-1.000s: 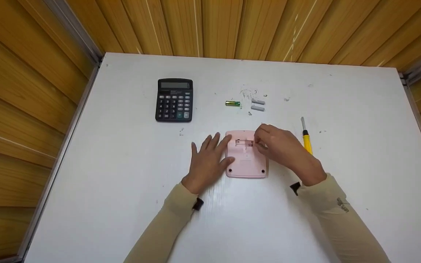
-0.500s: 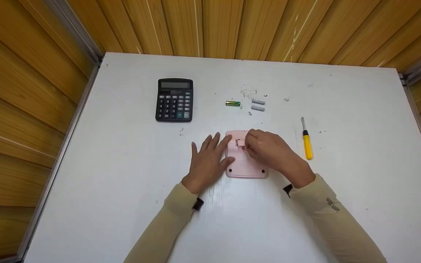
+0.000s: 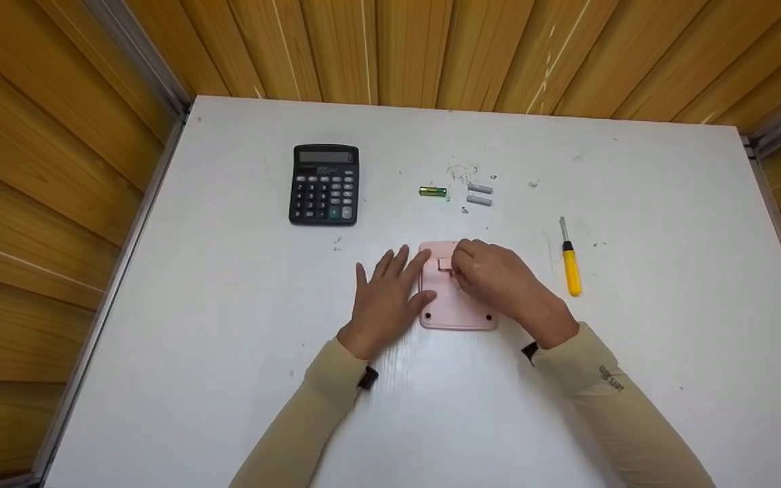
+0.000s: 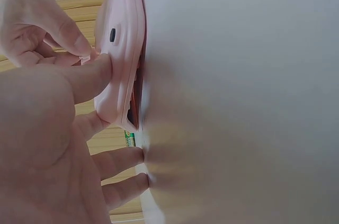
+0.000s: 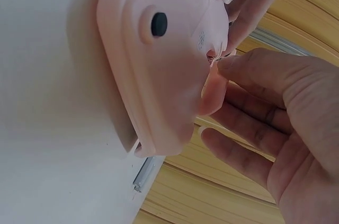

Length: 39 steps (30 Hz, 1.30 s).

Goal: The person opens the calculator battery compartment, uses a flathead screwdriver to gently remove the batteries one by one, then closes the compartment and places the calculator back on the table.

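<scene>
A pink calculator (image 3: 458,305) lies face down on the white table (image 3: 228,325), its back with small black feet upward. My left hand (image 3: 385,312) rests at its left edge, fingers spread, with thumb and index finger touching the case. In the right wrist view my right hand (image 5: 286,102) pinches a small pink battery cover (image 5: 214,94) by its edge, tilted at the battery opening. From the head, only part of that cover (image 3: 445,263) shows beside the right fingers, and much of the battery compartment is hidden.
Beyond the pink calculator lie a green battery (image 3: 432,192) and two grey batteries (image 3: 479,194). A black calculator (image 3: 324,184) is at the back left. To the right lies a yellow-handled screwdriver (image 3: 571,268). Wood-patterned panels (image 3: 404,54) border the table.
My right hand has moved left over the battery compartment, bringing the pink cover across the opening. The left hand has stayed in place, and the screwdriver handle has come fully into view.
</scene>
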Motion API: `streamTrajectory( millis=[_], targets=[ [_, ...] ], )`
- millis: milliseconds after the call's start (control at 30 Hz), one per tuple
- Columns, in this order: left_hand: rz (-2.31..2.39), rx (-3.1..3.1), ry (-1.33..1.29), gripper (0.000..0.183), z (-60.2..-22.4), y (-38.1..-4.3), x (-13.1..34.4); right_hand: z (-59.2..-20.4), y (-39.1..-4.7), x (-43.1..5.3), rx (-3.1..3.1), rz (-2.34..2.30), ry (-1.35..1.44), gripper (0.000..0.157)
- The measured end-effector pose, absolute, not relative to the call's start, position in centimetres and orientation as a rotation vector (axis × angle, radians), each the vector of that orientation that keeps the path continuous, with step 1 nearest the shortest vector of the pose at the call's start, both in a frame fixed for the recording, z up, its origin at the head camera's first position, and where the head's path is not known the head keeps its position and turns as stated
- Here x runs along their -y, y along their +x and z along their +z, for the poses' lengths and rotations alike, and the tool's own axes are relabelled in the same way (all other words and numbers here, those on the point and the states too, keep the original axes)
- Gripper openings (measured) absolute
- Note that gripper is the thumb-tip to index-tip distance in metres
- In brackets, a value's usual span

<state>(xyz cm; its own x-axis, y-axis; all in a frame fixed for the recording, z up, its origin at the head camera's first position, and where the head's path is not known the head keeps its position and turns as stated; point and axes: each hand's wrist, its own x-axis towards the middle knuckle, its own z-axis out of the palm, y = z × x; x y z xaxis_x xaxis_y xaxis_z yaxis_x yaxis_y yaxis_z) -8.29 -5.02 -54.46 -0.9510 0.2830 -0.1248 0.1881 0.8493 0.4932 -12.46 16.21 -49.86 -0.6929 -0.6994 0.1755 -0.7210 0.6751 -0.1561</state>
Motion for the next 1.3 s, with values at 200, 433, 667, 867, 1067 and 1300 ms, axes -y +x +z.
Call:
streamTrajectory(
  millis=[200, 433, 667, 867, 1067, 1300],
  targets=[
    [0.730, -2.855, 0.377, 0.070, -54.42, -8.38, 5.03, -49.83, -12.45, -16.05, 2.802, 0.305, 1.175, 0.011],
    [0.723, -2.869, 0.388, 0.069, -54.32, -8.45, 5.01, -49.73, -12.42, -15.93, 2.802, 0.294, 1.168, 0.010],
    [0.714, -2.863, 0.379, 0.070, -54.47, -8.49, 4.99, -50.01, -12.38, -15.91, 2.783, 0.291, 1.178, 0.011],
    [0.715, -2.864, 0.380, 0.070, -54.48, -8.47, 4.93, -50.22, -12.33, -15.90, 2.759, 0.293, 1.174, 0.010],
    [0.716, -2.861, 0.380, 0.069, -54.35, -8.46, 4.96, -50.35, -12.36, -15.95, 2.749, 0.305, 1.175, 0.011],
    [0.746, -2.850, 0.397, 0.069, -54.31, -8.35, 5.09, -50.58, -12.32, -16.08, 2.719, 0.317, 1.205, 0.012]
  ],
)
